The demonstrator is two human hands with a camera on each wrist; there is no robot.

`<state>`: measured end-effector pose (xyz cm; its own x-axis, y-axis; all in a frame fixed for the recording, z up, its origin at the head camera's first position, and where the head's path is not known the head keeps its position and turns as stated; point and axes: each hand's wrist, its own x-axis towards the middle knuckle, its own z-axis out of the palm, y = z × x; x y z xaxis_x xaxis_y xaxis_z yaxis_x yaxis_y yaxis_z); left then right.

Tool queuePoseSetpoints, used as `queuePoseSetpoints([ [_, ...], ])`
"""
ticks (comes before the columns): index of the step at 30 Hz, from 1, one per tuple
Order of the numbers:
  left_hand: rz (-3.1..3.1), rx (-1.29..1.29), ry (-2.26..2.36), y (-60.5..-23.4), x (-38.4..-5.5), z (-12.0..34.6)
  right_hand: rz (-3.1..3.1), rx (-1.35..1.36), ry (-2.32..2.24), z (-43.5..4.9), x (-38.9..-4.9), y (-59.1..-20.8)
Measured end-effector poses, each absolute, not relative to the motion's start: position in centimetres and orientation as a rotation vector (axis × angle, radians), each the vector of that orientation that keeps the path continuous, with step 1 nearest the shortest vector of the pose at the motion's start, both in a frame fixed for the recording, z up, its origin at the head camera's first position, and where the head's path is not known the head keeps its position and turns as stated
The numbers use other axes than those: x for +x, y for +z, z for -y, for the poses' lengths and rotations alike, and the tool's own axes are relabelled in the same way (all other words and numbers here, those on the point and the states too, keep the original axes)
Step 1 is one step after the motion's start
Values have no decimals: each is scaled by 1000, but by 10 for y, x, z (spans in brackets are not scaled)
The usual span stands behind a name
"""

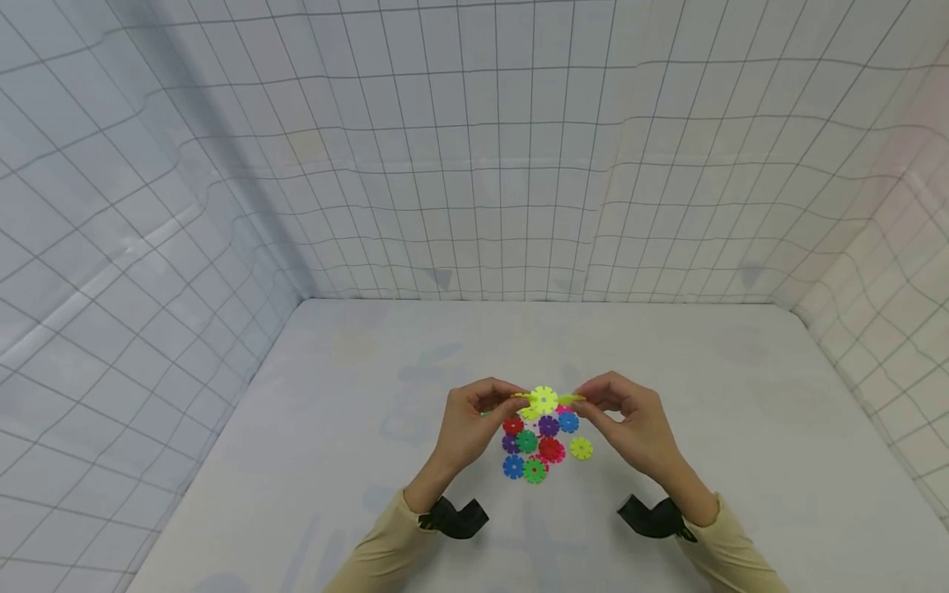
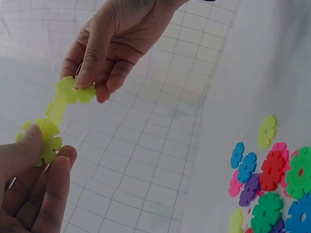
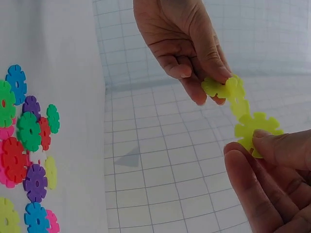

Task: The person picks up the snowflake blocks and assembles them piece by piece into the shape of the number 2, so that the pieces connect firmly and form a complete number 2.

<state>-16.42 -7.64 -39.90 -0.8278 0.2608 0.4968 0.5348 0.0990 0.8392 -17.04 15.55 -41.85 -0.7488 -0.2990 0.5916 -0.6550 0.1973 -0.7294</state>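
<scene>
Three yellow flower-shaped plastic discs are joined in a row and held up over the table between both hands. My left hand [image 1: 469,422] pinches the left disc [image 2: 49,141] between thumb and fingers. The right disc [image 3: 252,130] is pinched the same way by my right hand [image 1: 632,418]. Between them the middle disc [image 1: 544,400] faces the head camera, set crosswise to the outer two. Fingertips cover part of both outer discs. Below lies a loose pile of similar notched discs, among them a red disc [image 1: 551,450], a purple disc [image 3: 35,183] and a green disc [image 2: 267,212].
The pile lies on a white-covered table [image 1: 334,461]. A single yellow disc [image 1: 582,448] lies at the pile's right edge, and a blue disc [image 1: 513,467] at its near left. White gridded sheets [image 1: 519,165] hang behind and on both sides. Black straps [image 1: 461,520] circle both wrists.
</scene>
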Motion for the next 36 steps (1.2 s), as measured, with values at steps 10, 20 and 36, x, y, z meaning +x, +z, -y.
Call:
queuePoseSetpoints([
  [10, 2092, -899, -1719, -400, -166, 79, 2124, 936, 1546, -149, -157, -393],
  [20, 2102, -906, -1725, -401, -166, 76, 2103, 974, 1561, -145, -156, -390],
  [36, 2065, -926, -1755, -400, -164, 76, 1972, 1060, 1519, -151, -170, -423],
])
